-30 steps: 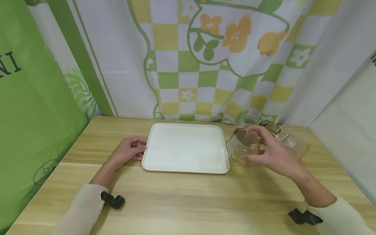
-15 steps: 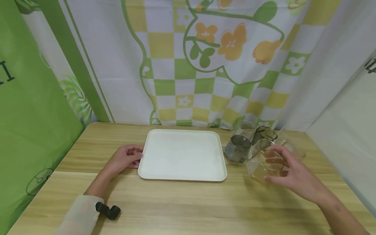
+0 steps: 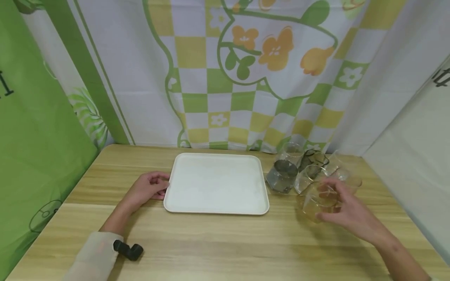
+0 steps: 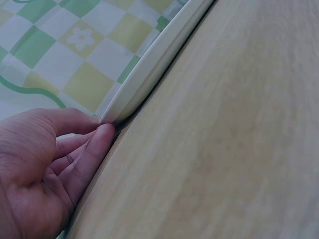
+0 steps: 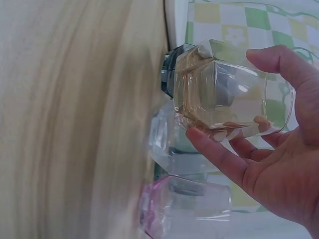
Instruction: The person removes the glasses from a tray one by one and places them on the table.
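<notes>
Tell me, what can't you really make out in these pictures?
- How many glasses stand in the cluster: head view, they overlap and are clear.
- Left hand: fingertips hidden under the tray edge.
- Whether the amber glass in the right hand touches the table: cannot tell.

table: matt wood grain | tray: smooth matt plastic | amber glass: glossy, clear | curtain: printed cloth
</notes>
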The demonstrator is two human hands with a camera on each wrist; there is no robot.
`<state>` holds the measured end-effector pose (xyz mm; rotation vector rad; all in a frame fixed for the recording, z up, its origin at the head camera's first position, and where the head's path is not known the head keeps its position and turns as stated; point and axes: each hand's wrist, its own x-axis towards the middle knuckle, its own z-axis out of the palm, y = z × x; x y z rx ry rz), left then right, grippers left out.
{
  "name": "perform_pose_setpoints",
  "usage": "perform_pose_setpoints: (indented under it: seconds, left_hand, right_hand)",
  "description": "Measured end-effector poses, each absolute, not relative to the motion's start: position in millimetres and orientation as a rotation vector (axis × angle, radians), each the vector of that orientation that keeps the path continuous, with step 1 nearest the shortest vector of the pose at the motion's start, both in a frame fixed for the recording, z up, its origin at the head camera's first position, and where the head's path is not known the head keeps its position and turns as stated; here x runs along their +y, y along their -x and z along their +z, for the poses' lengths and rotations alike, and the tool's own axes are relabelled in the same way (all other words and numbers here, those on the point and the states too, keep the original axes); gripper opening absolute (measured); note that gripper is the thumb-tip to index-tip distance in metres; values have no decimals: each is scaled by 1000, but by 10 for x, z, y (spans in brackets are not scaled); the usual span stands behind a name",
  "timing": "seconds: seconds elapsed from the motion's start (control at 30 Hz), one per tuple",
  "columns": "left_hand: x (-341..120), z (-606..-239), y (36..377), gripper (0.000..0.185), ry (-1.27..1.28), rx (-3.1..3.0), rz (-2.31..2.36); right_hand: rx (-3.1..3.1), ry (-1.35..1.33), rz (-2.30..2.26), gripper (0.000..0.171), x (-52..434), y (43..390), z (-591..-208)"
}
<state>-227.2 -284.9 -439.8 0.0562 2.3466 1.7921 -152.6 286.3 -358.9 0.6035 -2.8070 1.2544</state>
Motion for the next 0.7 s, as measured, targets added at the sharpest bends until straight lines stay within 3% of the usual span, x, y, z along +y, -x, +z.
perform_pose_setpoints:
  seconds: [0.3, 0.7]
  left_hand:
    - [-2869, -4417, 2298, 39, -46, 2340, 1794]
    - [-2862, -4437, 2292, 38, -45, 2345, 1792]
  right_hand:
    - [-2766, -637, 1307, 82, 2797, 1592, -3684]
    - [-2833, -490, 1316, 83, 2690, 1567, -3738]
